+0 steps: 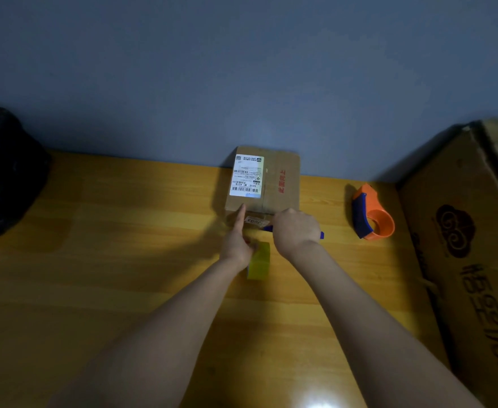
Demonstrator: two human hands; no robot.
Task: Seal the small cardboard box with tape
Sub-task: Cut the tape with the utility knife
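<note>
The left hand holds a yellow tape roll and points one finger onto the small cardboard box. The right hand is closed around a blue tool at the box's near edge.

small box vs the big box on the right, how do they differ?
The small box lies flat against the wall; the big box leans tilted at the table's right edge. The small box bears a white shipping label and red print; the big box shows dark printed logo and lettering. Only the small box is being touched, by the left hand. Both are brown cardboard.
</note>
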